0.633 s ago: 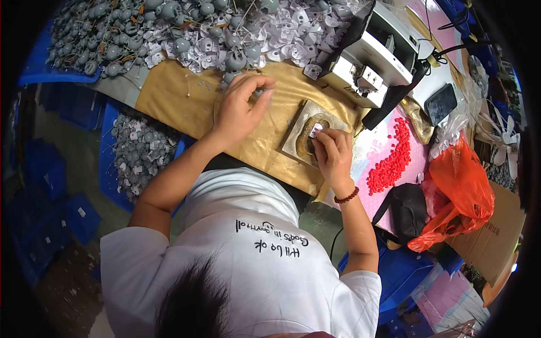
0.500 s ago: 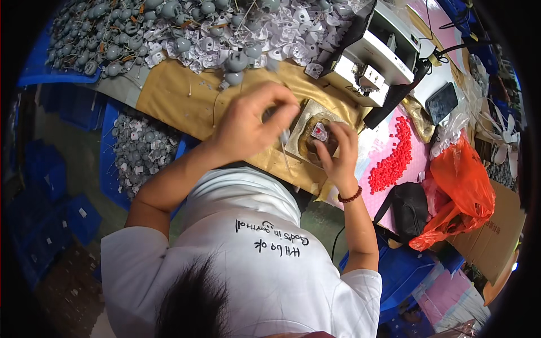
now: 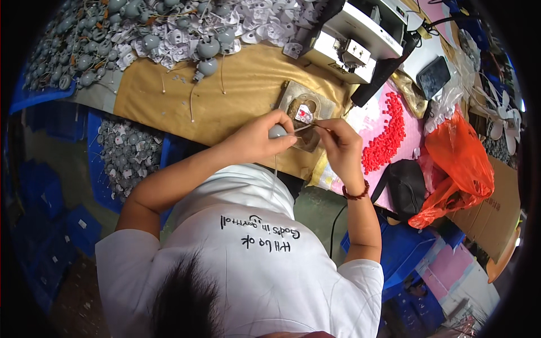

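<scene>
My left hand [image 3: 262, 138] is closed around a grey ball-shaped plastic part [image 3: 277, 132], and a thin pale cord hangs below it. Fingertips of my right hand [image 3: 342, 147] pinch the end of a thin pale cord [image 3: 305, 128] stretched between the two hands. Just beyond them lies a square block [image 3: 290, 93] with a rounded recess. Inside that recess sits a small white plastic piece [image 3: 304, 114] with a red insert. The fingers partly hide the near side of the block.
Heaped grey ball parts [image 3: 84, 59] and white plastic pieces [image 3: 265, 25] cover the far left. A white boxy device [image 3: 360, 34] stands at the back right, beside a phone [image 3: 433, 77]. Red pieces [image 3: 389, 138], a black pouch [image 3: 407, 188] and a red bag [image 3: 459, 163] lie rightward.
My right hand has left the white piece in the block and now pinches the cord end. My left hand has come lower, bringing the grey ball part near it. The whole view has shifted.
</scene>
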### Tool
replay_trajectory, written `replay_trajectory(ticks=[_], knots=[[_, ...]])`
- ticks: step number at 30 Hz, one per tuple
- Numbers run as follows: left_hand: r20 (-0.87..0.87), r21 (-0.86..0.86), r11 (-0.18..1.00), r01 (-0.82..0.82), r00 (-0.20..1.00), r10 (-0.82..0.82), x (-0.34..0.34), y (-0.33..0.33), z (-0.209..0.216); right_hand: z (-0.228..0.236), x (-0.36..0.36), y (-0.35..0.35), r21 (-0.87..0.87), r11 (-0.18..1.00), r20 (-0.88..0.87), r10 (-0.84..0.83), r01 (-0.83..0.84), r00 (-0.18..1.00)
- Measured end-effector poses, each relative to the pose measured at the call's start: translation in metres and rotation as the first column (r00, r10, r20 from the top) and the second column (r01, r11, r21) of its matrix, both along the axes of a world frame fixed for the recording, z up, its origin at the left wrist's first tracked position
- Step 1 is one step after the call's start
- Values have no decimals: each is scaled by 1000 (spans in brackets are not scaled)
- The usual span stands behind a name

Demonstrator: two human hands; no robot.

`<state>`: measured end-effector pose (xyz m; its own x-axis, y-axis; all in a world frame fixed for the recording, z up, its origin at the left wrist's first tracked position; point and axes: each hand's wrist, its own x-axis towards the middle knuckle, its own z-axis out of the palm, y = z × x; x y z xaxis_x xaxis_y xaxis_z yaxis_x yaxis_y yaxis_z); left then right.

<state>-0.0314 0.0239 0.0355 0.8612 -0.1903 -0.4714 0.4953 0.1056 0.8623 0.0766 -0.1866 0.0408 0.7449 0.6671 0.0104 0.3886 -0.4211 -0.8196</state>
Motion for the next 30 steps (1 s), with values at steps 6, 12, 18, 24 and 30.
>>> replay_trajectory(ticks=[6,12,18,24,30], knots=[[608,584,766,-268,770,-194,-7,-16,-18,-20,3,18,-132,982,515,185,-136,837],[610,671,691,-270,730,-307,-6,-17,-27,-13,1,22,-351,924,532,331,-152,780],[532,793,561,-236,716,-451,-6,-12,-30,-13,-7,25,-438,889,483,360,-136,798],[624,781,283,-557,672,-398,3,-24,-31,-29,-30,13,-416,903,538,338,-105,772],[510,854,224,-469,674,-535,9,-29,-47,-42,-11,-24,-37,999,255,28,-19,967]])
